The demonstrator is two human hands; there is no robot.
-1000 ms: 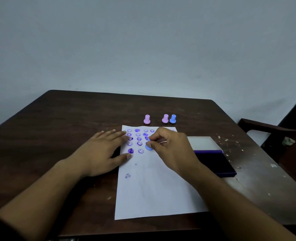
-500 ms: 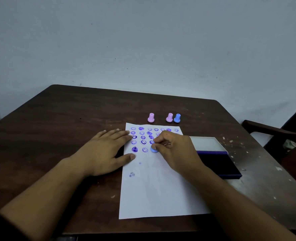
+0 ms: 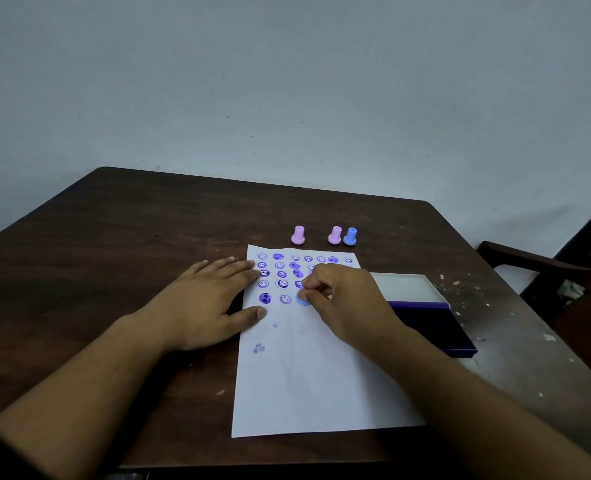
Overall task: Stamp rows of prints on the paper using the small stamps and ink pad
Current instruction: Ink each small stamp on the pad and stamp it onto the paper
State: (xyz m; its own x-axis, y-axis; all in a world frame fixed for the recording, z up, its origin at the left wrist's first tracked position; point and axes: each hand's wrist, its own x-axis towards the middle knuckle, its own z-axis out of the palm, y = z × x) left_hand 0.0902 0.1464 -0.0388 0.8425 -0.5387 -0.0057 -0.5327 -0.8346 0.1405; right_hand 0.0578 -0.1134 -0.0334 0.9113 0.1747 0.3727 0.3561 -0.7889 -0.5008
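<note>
A white sheet of paper (image 3: 315, 375) lies on the dark wooden table (image 3: 114, 244), with several rows of purple smiley prints across its far end. My right hand (image 3: 342, 299) pinches a small blue stamp (image 3: 302, 299) and holds it down on the paper, to the right of two prints in the nearest row. My left hand (image 3: 211, 299) lies flat with straight fingers on the paper's left edge. An open ink pad (image 3: 425, 320) with its white lid raised sits just right of the paper.
Three spare stamps stand beyond the paper's far edge: a pink stamp (image 3: 298, 235), a second pink stamp (image 3: 335, 235) and a blue stamp (image 3: 350, 236). A dark wooden chair (image 3: 543, 271) stands at the table's right side. A plain wall rises behind the table.
My right hand has carried the blue stamp down from the row above to the nearest row, where it now presses on the paper. The left hand has stayed flat in place.
</note>
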